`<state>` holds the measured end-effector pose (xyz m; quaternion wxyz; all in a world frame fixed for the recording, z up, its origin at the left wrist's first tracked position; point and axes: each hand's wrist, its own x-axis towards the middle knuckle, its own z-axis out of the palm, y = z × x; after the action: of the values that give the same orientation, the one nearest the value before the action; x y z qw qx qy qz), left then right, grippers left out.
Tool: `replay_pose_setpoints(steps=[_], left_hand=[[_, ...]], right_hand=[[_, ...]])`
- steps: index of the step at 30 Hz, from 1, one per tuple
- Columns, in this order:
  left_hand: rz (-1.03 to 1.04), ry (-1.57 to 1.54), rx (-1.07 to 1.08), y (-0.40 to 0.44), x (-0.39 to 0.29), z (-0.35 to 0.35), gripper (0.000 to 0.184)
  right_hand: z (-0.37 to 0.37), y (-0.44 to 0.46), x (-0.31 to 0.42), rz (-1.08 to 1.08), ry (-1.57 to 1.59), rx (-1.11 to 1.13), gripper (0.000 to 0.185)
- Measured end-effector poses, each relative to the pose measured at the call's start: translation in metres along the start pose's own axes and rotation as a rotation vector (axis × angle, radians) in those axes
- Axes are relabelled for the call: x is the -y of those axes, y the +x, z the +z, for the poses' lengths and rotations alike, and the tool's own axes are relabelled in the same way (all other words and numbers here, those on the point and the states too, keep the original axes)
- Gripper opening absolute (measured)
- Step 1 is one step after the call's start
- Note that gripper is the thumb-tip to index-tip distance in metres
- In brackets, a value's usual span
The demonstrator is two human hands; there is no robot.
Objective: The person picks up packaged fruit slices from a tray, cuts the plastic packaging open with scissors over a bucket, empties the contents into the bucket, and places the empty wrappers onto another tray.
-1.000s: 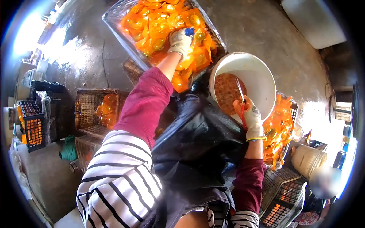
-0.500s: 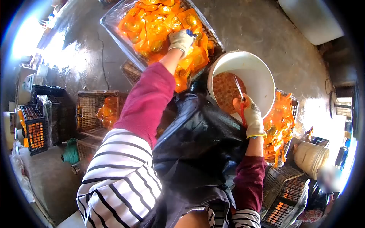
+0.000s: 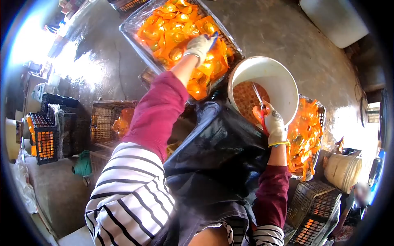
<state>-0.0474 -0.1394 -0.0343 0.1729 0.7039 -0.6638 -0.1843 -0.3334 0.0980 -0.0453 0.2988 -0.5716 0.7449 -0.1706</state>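
Observation:
My left hand (image 3: pixel 200 47), in a white glove with blue fingertips, is over a plastic-lined crate (image 3: pixel 138 47) heaped with shiny orange packets (image 3: pixel 175 37). Its fingers stretch towards the upper right, above or touching the packets; nothing shows in them. My right hand (image 3: pixel 274 123), gloved in white with a yellow cuff edge, is closed around red-handled scissors (image 3: pixel 261 112). The scissor blades point up over a white bucket (image 3: pixel 287 88), their tips close together. Inside the bucket lies a reddish-brown mass with a bubbly or lumpy surface (image 3: pixel 248 96).
Another crate of orange packets (image 3: pixel 305 135) stands right of the bucket. A beige tub (image 3: pixel 344 170) and stacked crates (image 3: pixel 310 205) are at the lower right. At left are black crates (image 3: pixel 44 139), a brown crate (image 3: pixel 101 123) and a green object (image 3: pixel 83 163).
My left hand's fingers have straightened from a more curled shape over the packets. The surroundings have shifted slightly right in view. My right hand still holds the scissors above the bucket.

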Motion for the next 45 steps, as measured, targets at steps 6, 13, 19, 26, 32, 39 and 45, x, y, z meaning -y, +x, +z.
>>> replay_pose_setpoints(steps=[6,13,19,26,32,39,45], left_hand=[[-0.061,0.164,0.085,-0.001,-0.045,0.028,0.051],[-0.162,-0.792,-0.007,-0.009,0.026,-0.016,0.024],[-0.177,-1.194,0.065,-0.053,0.029,-0.051,0.022],[-0.028,-0.989,0.130,-0.073,-0.002,-0.058,0.028],[-0.133,-1.004,0.286,-0.107,-0.073,-0.057,0.040],[0.272,-0.988,0.819,-0.172,-0.243,0.038,0.023],[0.548,-0.828,0.564,-0.163,-0.241,0.032,0.034]], right_hand=[[0.002,0.007,-0.015,0.047,-0.019,0.040,0.040],[-0.002,0.009,-0.011,0.013,0.075,0.025,0.046],[-0.005,0.000,0.000,-0.055,-0.050,0.027,0.040],[0.012,0.007,-0.028,-0.072,-0.007,0.016,0.038],[0.000,0.004,-0.017,-0.028,0.032,0.047,0.043],[0.005,0.017,-0.023,-0.052,-0.146,0.088,0.040],[-0.014,-0.003,-0.011,-0.060,-0.091,0.143,0.043]])
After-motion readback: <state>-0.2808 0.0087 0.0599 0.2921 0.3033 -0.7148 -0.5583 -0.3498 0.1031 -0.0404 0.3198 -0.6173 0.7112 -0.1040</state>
